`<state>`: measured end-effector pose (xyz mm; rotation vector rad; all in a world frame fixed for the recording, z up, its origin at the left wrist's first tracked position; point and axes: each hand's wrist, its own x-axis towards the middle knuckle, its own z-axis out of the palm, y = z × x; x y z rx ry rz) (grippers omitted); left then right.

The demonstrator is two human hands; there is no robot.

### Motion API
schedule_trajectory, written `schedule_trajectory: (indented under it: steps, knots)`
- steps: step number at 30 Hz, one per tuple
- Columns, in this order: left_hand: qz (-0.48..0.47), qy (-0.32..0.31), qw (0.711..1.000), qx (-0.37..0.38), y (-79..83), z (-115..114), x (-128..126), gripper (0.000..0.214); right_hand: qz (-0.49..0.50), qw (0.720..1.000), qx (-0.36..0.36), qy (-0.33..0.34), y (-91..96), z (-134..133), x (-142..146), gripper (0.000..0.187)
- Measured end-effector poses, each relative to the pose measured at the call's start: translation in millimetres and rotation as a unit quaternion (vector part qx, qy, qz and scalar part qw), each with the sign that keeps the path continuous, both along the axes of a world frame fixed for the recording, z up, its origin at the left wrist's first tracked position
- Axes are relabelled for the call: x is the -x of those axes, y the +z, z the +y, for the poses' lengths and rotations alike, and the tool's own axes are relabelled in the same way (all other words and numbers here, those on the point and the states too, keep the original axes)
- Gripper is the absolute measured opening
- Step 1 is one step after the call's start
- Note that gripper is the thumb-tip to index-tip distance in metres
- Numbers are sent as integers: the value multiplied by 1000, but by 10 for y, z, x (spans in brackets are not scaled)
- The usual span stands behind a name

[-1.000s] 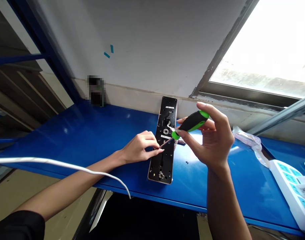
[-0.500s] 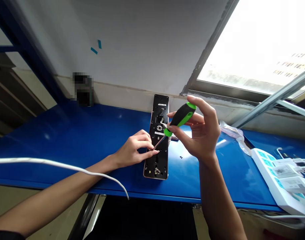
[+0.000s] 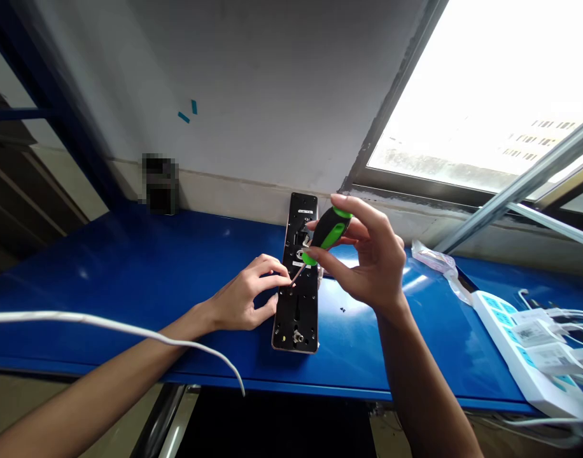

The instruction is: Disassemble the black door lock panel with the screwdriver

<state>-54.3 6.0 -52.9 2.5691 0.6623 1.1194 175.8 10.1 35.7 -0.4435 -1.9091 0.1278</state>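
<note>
A long black lock panel (image 3: 307, 318), dotted with screw holes, lies lengthwise on the blue table. My right hand (image 3: 368, 254) is closed round the black and green handle of a screwdriver (image 3: 330, 233). The screwdriver's shaft slants down to the left, its tip at the panel's middle left. My left hand (image 3: 248, 294) is beside the panel's left edge, thumb and fingers apart. Its index fingertip is close to the screwdriver tip; whether it touches is unclear. A metal fitting (image 3: 298, 337) stands out near the panel's lower end. Two or so tiny dark screws (image 3: 342, 310) lie to the right.
At right, a white power strip (image 3: 520, 356) holds several plugged-in adapters. A clear plastic bag (image 3: 435, 257) lies behind it. A white cable (image 3: 129, 327) hangs across my left forearm. Against the wall stands a pixelated dark object (image 3: 160, 184). A metal strut (image 3: 501, 203) slants up at right.
My left thumb has drawn back from the panel's face to its left edge, opening away from the index finger. The screwdriver is still at the panel. The view has shifted slightly.
</note>
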Motion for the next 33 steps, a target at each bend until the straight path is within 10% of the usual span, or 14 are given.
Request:
schedule_trajectory:
  steps: [17, 24, 28, 33]
  knots:
    - [5, 5, 1000, 25, -58, 50, 67, 25, -97, 991, -82, 34, 10, 44, 159, 64]
    - [38, 35, 997, 55, -7, 58, 106, 35, -85, 980, 9, 178, 132, 151, 141, 51]
    - [37, 46, 997, 58, 14, 63, 118, 31, -39, 986, -48, 153, 139, 179, 126, 49]
    - [37, 27, 997, 69, -8, 36, 102, 31, -61, 981, 59, 172, 169, 107, 36, 40]
